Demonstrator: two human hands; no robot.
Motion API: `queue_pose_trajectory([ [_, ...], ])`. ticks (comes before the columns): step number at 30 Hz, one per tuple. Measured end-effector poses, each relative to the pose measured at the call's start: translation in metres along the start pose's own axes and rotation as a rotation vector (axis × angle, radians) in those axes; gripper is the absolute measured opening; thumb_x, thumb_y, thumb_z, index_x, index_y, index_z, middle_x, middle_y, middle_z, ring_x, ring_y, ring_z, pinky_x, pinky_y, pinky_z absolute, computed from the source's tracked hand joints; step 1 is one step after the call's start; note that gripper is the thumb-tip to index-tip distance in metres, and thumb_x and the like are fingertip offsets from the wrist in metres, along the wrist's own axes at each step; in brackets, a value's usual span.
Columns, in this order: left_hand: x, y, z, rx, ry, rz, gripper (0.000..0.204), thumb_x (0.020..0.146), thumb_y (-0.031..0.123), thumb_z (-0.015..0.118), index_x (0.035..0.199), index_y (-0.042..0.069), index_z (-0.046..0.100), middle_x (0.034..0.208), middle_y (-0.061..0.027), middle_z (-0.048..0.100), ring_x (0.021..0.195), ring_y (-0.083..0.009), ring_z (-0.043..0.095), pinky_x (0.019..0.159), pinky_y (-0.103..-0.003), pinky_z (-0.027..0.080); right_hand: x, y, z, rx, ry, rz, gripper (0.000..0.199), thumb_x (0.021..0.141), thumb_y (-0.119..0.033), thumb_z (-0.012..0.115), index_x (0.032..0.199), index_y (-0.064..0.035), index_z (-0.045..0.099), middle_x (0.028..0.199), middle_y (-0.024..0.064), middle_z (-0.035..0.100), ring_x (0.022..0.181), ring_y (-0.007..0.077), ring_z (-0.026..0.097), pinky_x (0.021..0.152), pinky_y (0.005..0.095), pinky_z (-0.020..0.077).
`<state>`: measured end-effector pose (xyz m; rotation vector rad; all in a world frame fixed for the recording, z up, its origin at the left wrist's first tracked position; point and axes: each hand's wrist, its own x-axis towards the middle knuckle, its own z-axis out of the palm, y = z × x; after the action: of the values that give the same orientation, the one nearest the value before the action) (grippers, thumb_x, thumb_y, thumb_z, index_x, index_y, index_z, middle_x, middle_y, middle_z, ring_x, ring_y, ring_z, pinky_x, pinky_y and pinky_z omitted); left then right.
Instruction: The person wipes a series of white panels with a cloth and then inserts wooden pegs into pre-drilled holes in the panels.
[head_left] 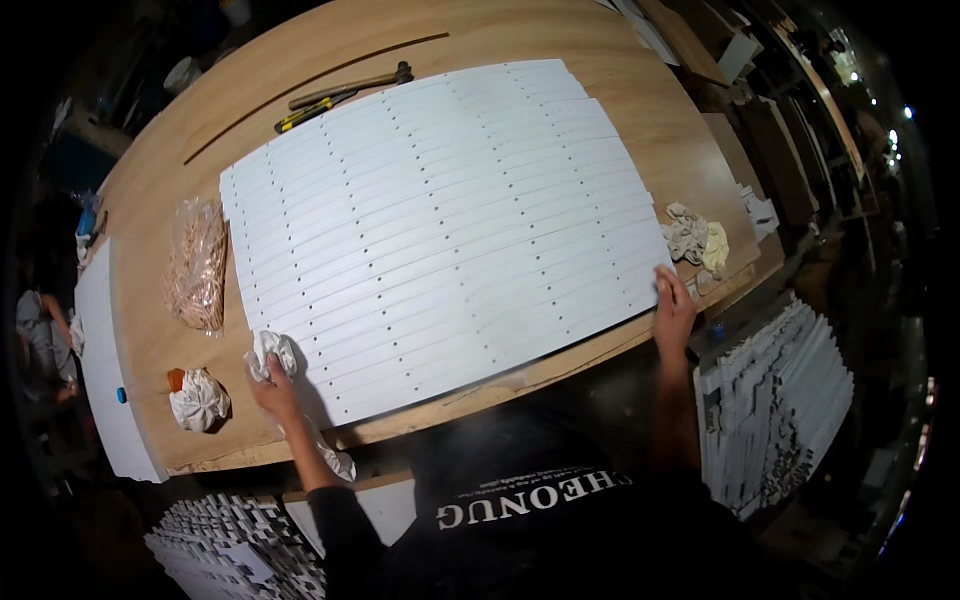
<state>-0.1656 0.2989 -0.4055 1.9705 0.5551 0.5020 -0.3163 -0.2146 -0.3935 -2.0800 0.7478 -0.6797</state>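
**Surface Wiping of White Strips: Cloth in Left Hand**

The long, flat white strips marked with dark hole-like dots [455, 232] are laid edge to edge on the light-brown wooden table [690, 150]. The crumpled white cloth [270, 350] is grasped in the left hand [277, 392] at the near left corner of the strips. The right hand [676, 310] is placed at their right end with fingers loosely bent; no object is seen in it, and whether the edge is gripped cannot be told.

The step in hand is judged to be wiping or dusting of the laid-out surface. For the next move, the cloth should be pressed flat and drawn along the strips, with the rows kept aligned.

One container is identified: the clear plastic bag [196, 262], left of the strips, in which many slender tan pieces are held. Their exact kind cannot be determined.
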Motion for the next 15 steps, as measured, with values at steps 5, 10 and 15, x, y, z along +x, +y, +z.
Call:
queue_pose_trajectory([
  [5, -0.167, -0.015, 0.150, 0.593, -0.693, 0.755, 0.032, 0.085, 0.018, 0.050, 0.113, 0.002, 0.055, 0.115, -0.0138, 0.058, 0.112, -0.0304, 0.050, 0.094, -0.044, 0.039, 0.097, 0.047, 0.039, -0.488, -0.148, -0.346, 0.060, 0.085, -0.024, 0.062, 0.134, -0.0021, 0.036, 0.136, 0.0227, 0.038, 0.127, 0.0374, 0.035, 0.106, 0.0416, 0.0286],
  [10, -0.195, 0.064, 0.183, 0.379, -0.798, 0.649, 0.038, 0.077, 0.026, 0.063, 0.112, 0.012, 0.059, 0.106, -0.0144, 0.058, 0.096, -0.0328, 0.056, 0.083, -0.041, 0.043, 0.138, 0.057, 0.053, -0.373, -0.295, -0.330, 0.066, 0.085, -0.028, 0.063, 0.137, -0.0028, 0.031, 0.139, 0.0212, 0.034, 0.129, 0.0370, 0.032, 0.105, 0.0427, 0.0296],
  [15, -0.028, 0.021, 0.066, 0.559, 0.103, 0.075, 0.022, 0.089, 0.021, 0.054, 0.098, 0.002, 0.061, 0.090, -0.0139, 0.061, 0.081, -0.0257, 0.059, 0.073, -0.036, 0.048, 0.144, 0.075, 0.063, -0.409, -0.302, -0.369, 0.066, 0.087, -0.028, 0.060, 0.139, -0.0020, 0.027, 0.139, 0.0227, 0.033, 0.128, 0.0383, 0.032, 0.106, 0.0431, 0.0278],
])
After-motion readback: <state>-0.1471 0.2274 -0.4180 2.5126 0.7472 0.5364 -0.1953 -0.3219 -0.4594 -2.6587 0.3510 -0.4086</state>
